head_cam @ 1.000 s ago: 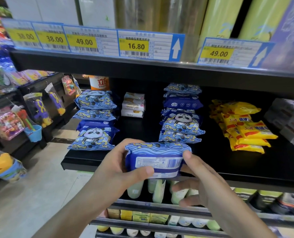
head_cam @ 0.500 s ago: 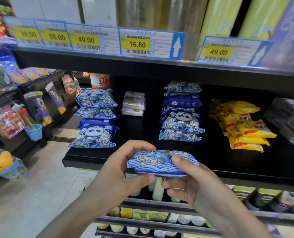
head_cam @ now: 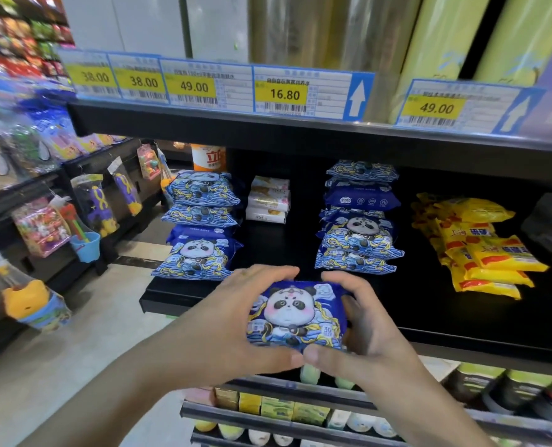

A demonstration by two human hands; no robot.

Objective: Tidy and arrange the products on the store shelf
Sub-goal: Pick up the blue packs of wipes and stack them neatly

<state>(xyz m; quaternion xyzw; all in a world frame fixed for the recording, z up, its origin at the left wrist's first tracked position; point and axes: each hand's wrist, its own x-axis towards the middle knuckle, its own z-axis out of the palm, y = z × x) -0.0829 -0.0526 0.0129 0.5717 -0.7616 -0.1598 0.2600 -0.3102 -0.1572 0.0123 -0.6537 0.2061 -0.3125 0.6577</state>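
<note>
Low in the middle of the frame, a blue panda packet (head_cam: pixel 295 314) is held face up over the front edge of the black shelf (head_cam: pixel 461 321). Both hands grip it: the left hand (head_cam: pixel 235 321) wraps its left side, fingers curled over the top edge and thumb under the bottom, while the right hand (head_cam: pixel 361 327) clasps the right side the same way, the two thumbs nearly touching below the packet

Just beyond, toward centre left, a stack of matching panda packets (head_cam: pixel 200 253) sits at the shelf's left end, with a second such stack (head_cam: pixel 203 198) behind it. Between these and the right-hand pile lie small white boxes (head_cam: pixel 268 201), stacked. At centre right a taller pile of blue packets (head_cam: pixel 358 221) stands near the held one. Further right, yellow bags (head_cam: pixel 484 250) lie overlapped

Across the upper frame runs a row of price labels (head_cam: pixel 281 91) on the shelf above. Toys in bags (head_cam: pixel 93 201) hang on a rack at the left, and small bottles (head_cam: pixel 358 427) fill the lower shelf at the bottom
</note>
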